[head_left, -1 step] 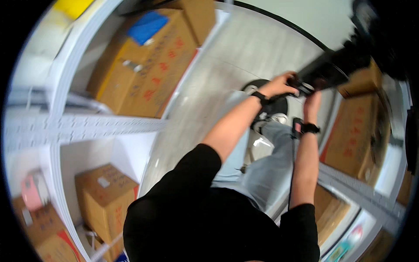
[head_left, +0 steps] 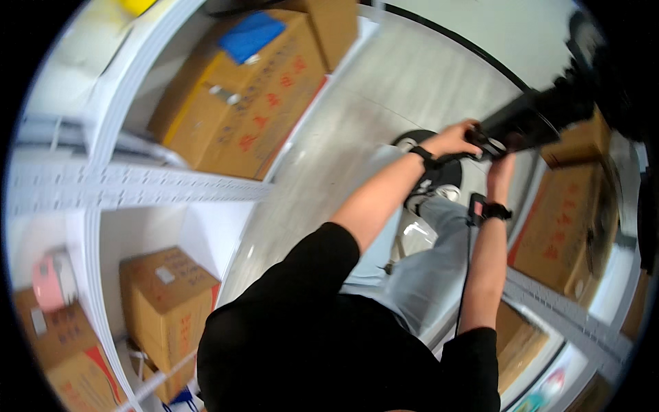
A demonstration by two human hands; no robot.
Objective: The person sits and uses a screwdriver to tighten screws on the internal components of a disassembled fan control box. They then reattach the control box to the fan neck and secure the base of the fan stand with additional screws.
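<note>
A long black device (head_left: 525, 123), boxy with a round glossy part at its near end, reaches in from the upper right. I cannot make out its kind. My left hand (head_left: 449, 141) closes its fingers on the near end. Against the underside of the same end rests my right hand (head_left: 502, 168), its fingers mostly hidden behind the device. Both wrists wear black straps. The right strap carries a small box (head_left: 477, 208) with a thin cable running down along the forearm.
White metal shelving (head_left: 137, 187) on the left holds a large carton (head_left: 240, 110) with a blue patch, a smaller carton (head_left: 165, 302) and a pink-and-white object (head_left: 55, 281). More cartons (head_left: 556, 226) stand on the right. My shoes (head_left: 439, 185) are on the pale floor (head_left: 302, 172).
The whole view has shifted slightly, with shelves and hands appearing a little further right. Both hands stay at the black device's near end.
</note>
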